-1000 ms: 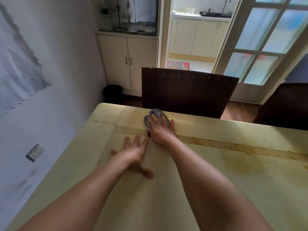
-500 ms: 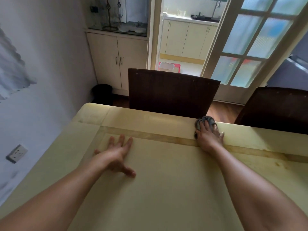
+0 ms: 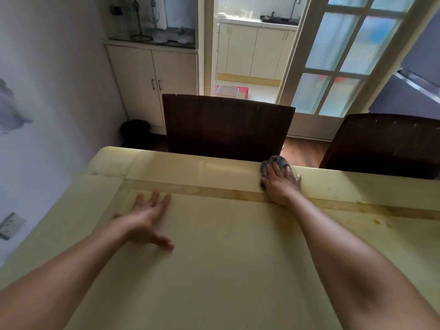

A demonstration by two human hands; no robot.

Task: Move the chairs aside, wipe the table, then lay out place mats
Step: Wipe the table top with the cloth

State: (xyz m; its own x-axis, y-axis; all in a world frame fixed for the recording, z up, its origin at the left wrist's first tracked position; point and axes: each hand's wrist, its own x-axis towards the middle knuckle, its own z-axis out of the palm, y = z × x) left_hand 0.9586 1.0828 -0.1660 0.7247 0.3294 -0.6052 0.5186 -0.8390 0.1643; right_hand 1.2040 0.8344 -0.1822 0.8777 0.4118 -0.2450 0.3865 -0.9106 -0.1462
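right hand [image 3: 279, 184] on cloth [image 3: 276, 160] (left [image 3: 147, 215] flat)

Pale wall [image 3: 59, 79] left with socket [image 3: 10, 225]; cream cabinet [image 3: 152, 84]; glass-paned door [image 3: 338, 63]; dark wood floor [image 3: 302, 151].

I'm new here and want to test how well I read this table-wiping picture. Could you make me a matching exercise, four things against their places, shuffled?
Things:
1. left hand
2. cloth
3. black bin
4. wall socket

Places:
A. on the floor beside the cabinet
B. under the right hand, at the far edge of the table
C. on the wall left of the table
D. flat on the table, fingers spread

Pairs: 1-D, 2-B, 3-A, 4-C
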